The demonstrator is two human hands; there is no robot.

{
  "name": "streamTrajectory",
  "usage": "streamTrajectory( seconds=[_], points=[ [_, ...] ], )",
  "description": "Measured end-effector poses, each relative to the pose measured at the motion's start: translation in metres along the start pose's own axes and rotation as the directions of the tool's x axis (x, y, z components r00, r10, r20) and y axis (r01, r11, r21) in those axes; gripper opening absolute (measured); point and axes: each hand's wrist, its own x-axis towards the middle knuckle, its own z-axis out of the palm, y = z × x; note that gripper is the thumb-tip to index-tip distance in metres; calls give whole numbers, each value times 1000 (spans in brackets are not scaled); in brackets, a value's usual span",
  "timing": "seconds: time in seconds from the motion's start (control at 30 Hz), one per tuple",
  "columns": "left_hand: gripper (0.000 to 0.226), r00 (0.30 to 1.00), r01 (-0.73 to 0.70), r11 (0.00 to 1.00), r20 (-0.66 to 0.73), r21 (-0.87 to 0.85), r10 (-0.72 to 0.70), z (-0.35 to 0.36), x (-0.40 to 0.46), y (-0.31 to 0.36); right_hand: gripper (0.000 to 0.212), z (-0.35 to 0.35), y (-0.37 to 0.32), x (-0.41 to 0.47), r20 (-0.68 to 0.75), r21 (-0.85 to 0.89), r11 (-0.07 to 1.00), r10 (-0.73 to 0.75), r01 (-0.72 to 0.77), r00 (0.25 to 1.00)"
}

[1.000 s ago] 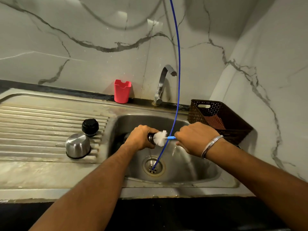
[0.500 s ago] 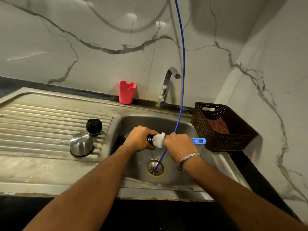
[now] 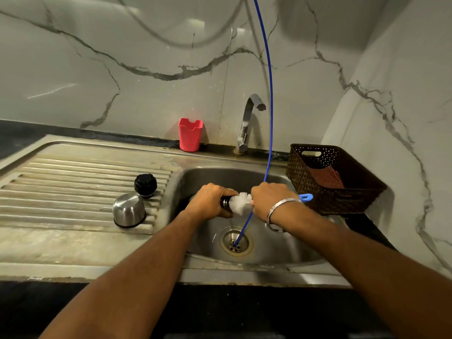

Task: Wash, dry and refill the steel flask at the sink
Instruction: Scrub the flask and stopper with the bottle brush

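Over the sink basin (image 3: 274, 253) my left hand (image 3: 210, 200) grips the steel flask (image 3: 224, 203), held sideways with its mouth to the right; most of its body is hidden by the hand. My right hand (image 3: 270, 199) holds a bottle brush with white bristles (image 3: 241, 203) right at the flask's mouth and a blue handle end (image 3: 305, 197) poking out past my wrist. On the ribbed drainboard stand the flask's steel cup lid (image 3: 129, 211), upside down, and its black stopper (image 3: 145, 184).
A steel tap (image 3: 248, 121) stands behind the basin, with no water visible from its spout. A thin blue tube (image 3: 270, 94) hangs from above into the drain (image 3: 236, 243). A red plastic holder (image 3: 190, 134) stands by the wall. At the right sits a dark woven basket (image 3: 330, 182) holding a reddish cloth.
My right hand has moved left toward the flask with the brush, so the bristles now sit against its mouth. The camera view has shifted slightly right.
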Motion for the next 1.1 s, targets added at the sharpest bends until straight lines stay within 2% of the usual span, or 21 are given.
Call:
streamTrajectory(
  seconds=[0.1, 0.23, 0.37, 0.5, 0.67, 0.8, 0.93, 1.1],
  points=[
    [60, 999, -29, 998, -15, -57, 28, 3, 2, -2, 19, -25, 6, -5, 71, -105, 993, -45, 52, 996],
    [57, 999, -16, 999, -42, -49, 14, 6, 3, -11, 16, -52, 13, -15, 57, -141, 988, -54, 61, 997],
    [55, 995, 0, 999, -99, -45, -4, 1, 2, -13, 14, -59, 12, -19, -51, -205, 974, -108, 95, 993],
    [53, 989, 45, 995, -137, -84, -57, 3, 1, -14, 15, -55, 6, -17, -189, -288, 957, -100, 42, 977],
    [49, 985, 62, 988, -152, -141, -83, 0, -1, -9, 13, -43, -3, -10, -235, -346, 935, -169, 80, 957],
    [52, 983, 96, 979, -139, -182, -122, -4, -2, -10, 15, -23, -3, -7, -231, -316, 938, -221, 142, 948],
    [63, 979, 119, 975, -140, -186, -146, -2, -3, -6, 15, 12, -18, 8, -187, -235, 966, -157, 111, 970],
    [61, 980, 150, 969, -96, -198, -172, -1, -4, -5, 22, 29, -32, 21, -180, -120, 988, -116, 95, 977]
  ],
)
